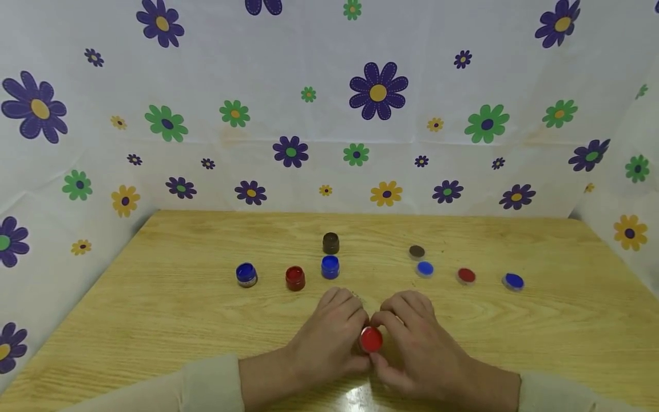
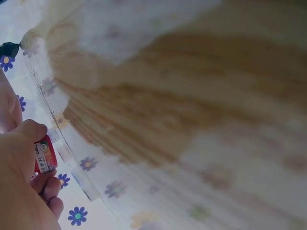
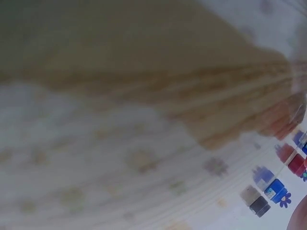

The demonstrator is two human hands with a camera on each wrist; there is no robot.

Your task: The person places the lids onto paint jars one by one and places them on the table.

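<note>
A small red paint jar point(image 1: 371, 340) is between both hands, close to the front of the table. My left hand point(image 1: 332, 332) grips its left side; the left wrist view shows its printed label, with that hand's point(image 2: 17, 167) thumb and fingers around the jar point(image 2: 45, 155). From the right, my right hand point(image 1: 424, 349) pinches the jar near its top with thumb and curled forefinger. Whether the red top is a lid or bare paint is hard to tell. The right wrist view catches only a sliver of hand at its edge.
Beyond the hands stand lidless paint jars: dark blue point(image 1: 246, 275), dark red point(image 1: 295, 278), bright blue point(image 1: 330, 267) and brown point(image 1: 331, 243). Right of them lie brown point(image 1: 417, 252), light blue point(image 1: 424, 269), red point(image 1: 466, 276) and dark blue point(image 1: 513, 281) lids. Flowered cloth point(image 1: 319, 120) hangs behind the wooden table point(image 1: 170, 309).
</note>
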